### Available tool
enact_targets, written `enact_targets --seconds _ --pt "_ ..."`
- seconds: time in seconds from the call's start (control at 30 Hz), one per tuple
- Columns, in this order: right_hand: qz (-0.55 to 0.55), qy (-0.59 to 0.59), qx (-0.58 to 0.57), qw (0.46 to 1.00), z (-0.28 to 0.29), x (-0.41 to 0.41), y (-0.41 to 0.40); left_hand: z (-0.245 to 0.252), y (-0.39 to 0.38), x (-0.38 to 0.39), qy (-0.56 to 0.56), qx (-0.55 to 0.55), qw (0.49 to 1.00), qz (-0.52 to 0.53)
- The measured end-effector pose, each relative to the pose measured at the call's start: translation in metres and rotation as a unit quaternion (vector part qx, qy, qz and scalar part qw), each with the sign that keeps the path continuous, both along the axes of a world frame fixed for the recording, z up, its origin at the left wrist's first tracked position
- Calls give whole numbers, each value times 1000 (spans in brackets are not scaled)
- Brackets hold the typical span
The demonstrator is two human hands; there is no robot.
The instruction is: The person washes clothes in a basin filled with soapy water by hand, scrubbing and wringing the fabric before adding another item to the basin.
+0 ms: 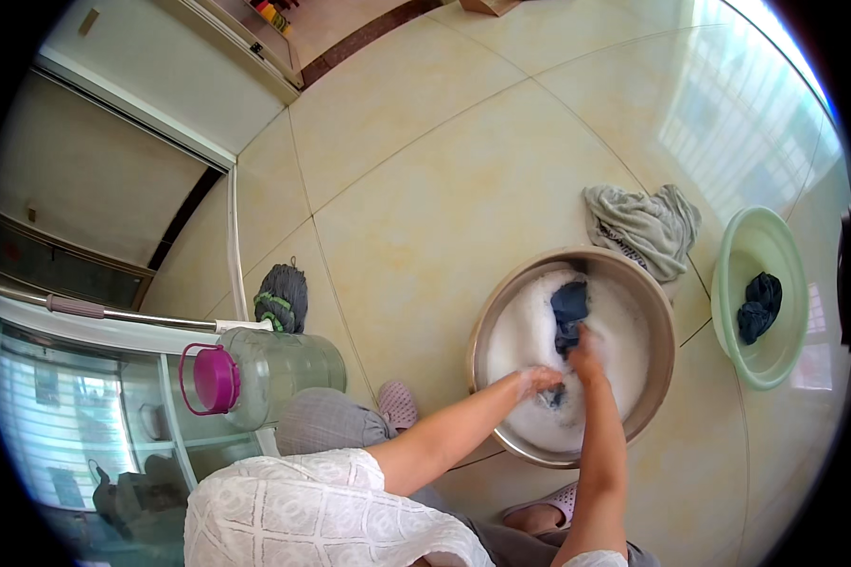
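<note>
A round metal basin point(662, 383) full of white suds stands on the floor before me. Dark blue wet cloth point(569, 303) pokes out of the foam near its middle. My left hand point(539, 383) is in the basin at the lower left, beside a small dark bit of cloth; foam and blur hide whether its fingers grip it. Just right of it, my right hand point(586, 352) touches the lower end of the blue cloth, its fingers blurred. A grey-green cloth point(642, 223) lies crumpled against the basin's far right side. Farther right, a pale green plastic basin point(725, 333) holds a dark blue bundled cloth point(759, 308).
At my left, a clear plastic jar point(291, 372) with a purple lid point(215, 379) lies near my knee. Behind it are a grey mop head point(282, 294) and its metal handle point(156, 320), along a glass-fronted cabinet. My slippered feet are close to the metal basin.
</note>
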State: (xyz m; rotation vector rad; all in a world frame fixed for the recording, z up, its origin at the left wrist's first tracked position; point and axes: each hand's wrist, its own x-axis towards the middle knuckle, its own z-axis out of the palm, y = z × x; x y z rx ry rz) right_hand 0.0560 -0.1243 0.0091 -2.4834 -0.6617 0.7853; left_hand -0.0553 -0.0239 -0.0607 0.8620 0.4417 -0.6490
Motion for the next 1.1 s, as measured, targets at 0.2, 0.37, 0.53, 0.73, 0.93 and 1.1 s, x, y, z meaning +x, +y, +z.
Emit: enact_targets --seconds 0.2,0.37,0.53,0.73,0.93,1.1 --pt "-299 -366 -37 881 -150 -3 -51 68 -17 54 45 53 986 150" --pt "-124 -47 53 990 -61 -8 -31 86 -5 70 36 -89 918 385" --pt "-443 124 554 693 -54 13 -21 92 6 69 52 -155 909 384" --pt "-294 253 428 816 54 -25 30 87 18 72 81 -136 928 338" --pt "6 -130 369 920 130 -68 54 65 35 60 -129 -223 931 260" --pt "-174 -324 217 904 77 -29 55 53 11 62 -301 60 940 147"
